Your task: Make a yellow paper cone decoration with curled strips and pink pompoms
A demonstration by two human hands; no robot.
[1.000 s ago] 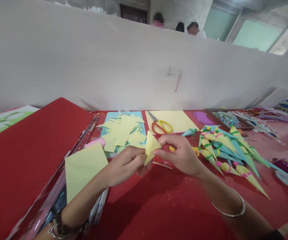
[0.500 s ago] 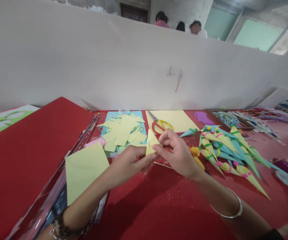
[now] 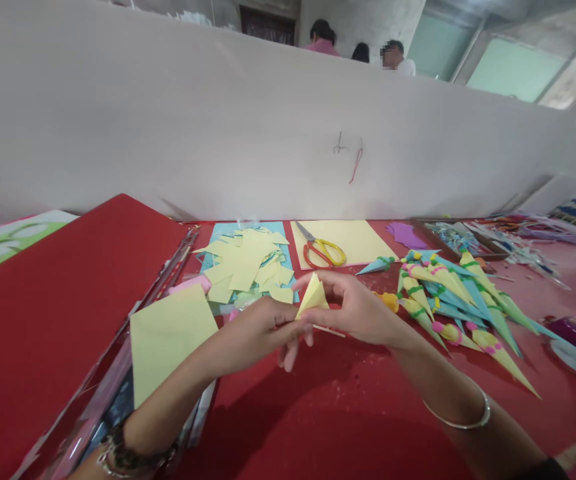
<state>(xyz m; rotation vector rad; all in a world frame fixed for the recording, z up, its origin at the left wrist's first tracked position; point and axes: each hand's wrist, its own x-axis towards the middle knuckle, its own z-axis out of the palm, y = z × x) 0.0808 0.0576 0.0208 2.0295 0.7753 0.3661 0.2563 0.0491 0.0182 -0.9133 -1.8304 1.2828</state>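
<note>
A pale yellow paper cone (image 3: 314, 298) is held between my two hands, its point upward, over the red table (image 3: 308, 413). My left hand (image 3: 268, 327) is closed on the cone's lower left side, thumb toward the right hand. Around its right side, my right hand (image 3: 351, 307) has the thumb in front and the fingers behind. Just beyond lie red-and-yellow-handled scissors (image 3: 323, 250) on a cream sheet (image 3: 363, 240). A heap of yellow paper cuttings (image 3: 243, 263) lies behind my left hand.
Several decorated yellow and blue paper cones (image 3: 453, 293) are piled at the right, beside a yellow-capped bottle (image 3: 388, 301). A yellow sheet (image 3: 173, 340) lies under my left forearm. A white partition (image 3: 248, 127) stands behind the table; people (image 3: 323, 40) are beyond it.
The right hand has shifted from pinching the paper's upper edge to wrapping around its side and back. The paper now looks more rolled, and sits slightly lower and further right.
</note>
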